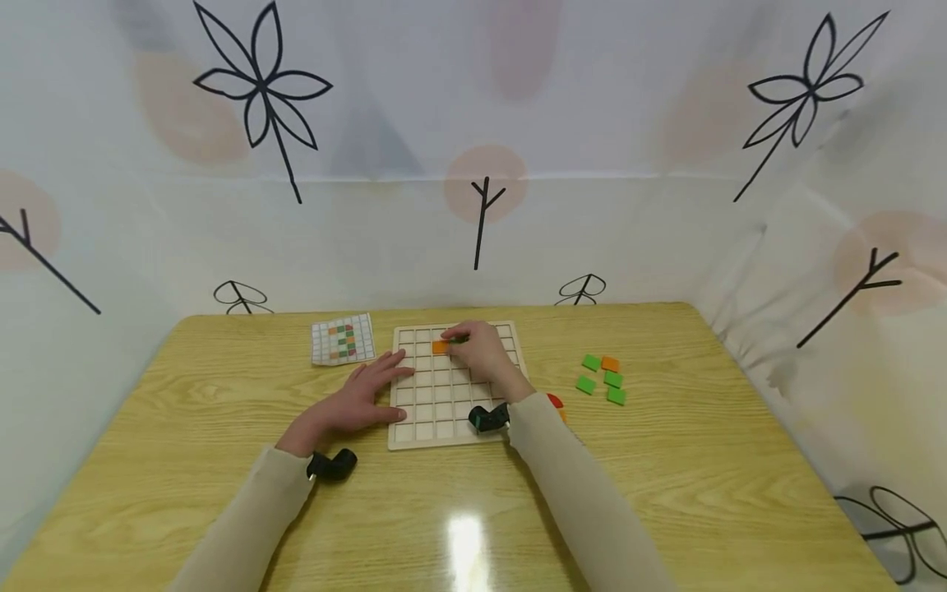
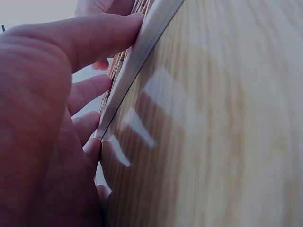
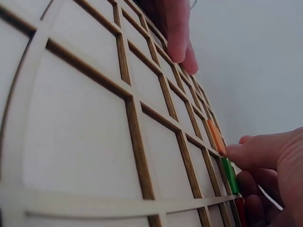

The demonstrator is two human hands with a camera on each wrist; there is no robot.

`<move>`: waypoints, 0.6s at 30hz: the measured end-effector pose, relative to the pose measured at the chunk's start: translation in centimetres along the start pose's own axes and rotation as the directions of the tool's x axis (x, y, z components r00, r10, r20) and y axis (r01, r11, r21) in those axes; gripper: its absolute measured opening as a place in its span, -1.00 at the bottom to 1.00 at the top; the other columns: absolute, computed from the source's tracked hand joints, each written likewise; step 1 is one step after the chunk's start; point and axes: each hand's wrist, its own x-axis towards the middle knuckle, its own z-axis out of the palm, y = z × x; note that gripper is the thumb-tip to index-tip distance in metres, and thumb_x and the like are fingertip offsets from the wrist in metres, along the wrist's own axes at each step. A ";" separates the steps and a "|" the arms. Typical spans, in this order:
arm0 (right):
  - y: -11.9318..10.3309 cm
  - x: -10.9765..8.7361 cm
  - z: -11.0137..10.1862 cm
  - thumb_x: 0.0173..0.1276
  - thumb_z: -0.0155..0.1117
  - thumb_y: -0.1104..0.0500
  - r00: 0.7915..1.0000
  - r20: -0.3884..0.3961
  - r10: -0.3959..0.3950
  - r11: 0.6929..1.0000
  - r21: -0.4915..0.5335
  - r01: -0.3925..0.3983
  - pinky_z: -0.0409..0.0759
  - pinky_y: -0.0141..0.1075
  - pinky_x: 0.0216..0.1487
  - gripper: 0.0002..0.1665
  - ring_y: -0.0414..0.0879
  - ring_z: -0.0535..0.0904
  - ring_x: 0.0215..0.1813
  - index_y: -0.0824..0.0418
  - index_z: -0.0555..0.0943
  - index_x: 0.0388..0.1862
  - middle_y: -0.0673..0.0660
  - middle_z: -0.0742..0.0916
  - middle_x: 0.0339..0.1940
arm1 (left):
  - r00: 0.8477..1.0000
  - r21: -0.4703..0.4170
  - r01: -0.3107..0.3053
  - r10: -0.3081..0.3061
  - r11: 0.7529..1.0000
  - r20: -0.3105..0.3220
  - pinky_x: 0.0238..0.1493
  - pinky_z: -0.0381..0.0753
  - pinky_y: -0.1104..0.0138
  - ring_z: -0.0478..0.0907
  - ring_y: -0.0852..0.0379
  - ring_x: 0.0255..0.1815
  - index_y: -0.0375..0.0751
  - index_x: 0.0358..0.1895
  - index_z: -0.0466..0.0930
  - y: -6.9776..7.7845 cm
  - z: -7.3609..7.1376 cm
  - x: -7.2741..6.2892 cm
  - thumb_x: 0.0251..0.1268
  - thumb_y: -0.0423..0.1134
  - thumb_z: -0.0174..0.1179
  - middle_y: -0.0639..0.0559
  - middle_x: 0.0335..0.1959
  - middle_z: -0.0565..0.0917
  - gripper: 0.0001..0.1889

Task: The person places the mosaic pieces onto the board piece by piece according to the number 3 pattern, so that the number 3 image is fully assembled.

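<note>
A wooden grid board (image 1: pixel 422 440) lies on the table with rows of square recesses. At its far side my right hand (image 1: pixel 481 353) pinches an orange tile (image 1: pixel 440 348) with thumb and index finger, right at the grid. In the right wrist view a green tile (image 3: pixel 230 176) sits next to the orange one, and a red tile (image 3: pixel 240 211) shows beyond it, partly behind the curled fingers. My left hand (image 1: pixel 362 399) rests on the board's left edge, fingers spread and thumb on the near part of the rim.
Left of the board lies a printed card (image 1: pixel 343 339) with a grid of coloured squares. To the right are several green tiles (image 1: pixel 586 385) and an orange one (image 1: pixel 610 363). Red and orange pieces (image 1: pixel 555 401) peek out beside the right sleeve. A patterned cloth (image 1: pixel 414 238) hangs behind the table.
</note>
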 end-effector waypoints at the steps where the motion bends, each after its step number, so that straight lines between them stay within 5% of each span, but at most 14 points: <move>1: 0.0 0.0 -0.1 0.37 0.36 0.25 1.000 -0.006 -0.002 1.000 0.009 0.002 0.56 -0.11 0.11 -0.74 0.02 0.58 0.13 0.13 0.77 0.02 0.06 0.71 0.07 | 1.000 0.000 0.003 -0.003 1.000 0.001 0.45 -0.37 -0.22 -0.27 -0.19 0.61 -0.19 0.52 0.24 0.0 0.0 0.0 0.37 -0.01 0.27 -0.17 0.62 -0.07 -0.26; 18: -0.5 -2.0 -2.7 0.42 0.28 0.29 0.998 -0.007 -0.069 0.998 -0.003 0.069 0.61 -0.17 -0.09 -0.71 0.00 0.58 0.08 0.24 0.73 0.08 0.10 0.70 0.10 | 1.000 0.010 -0.002 0.002 1.000 0.004 0.44 -0.38 -0.22 -0.29 -0.19 0.61 -0.16 0.53 0.22 -0.3 0.1 0.1 0.39 0.01 0.25 -0.16 0.63 -0.08 -0.26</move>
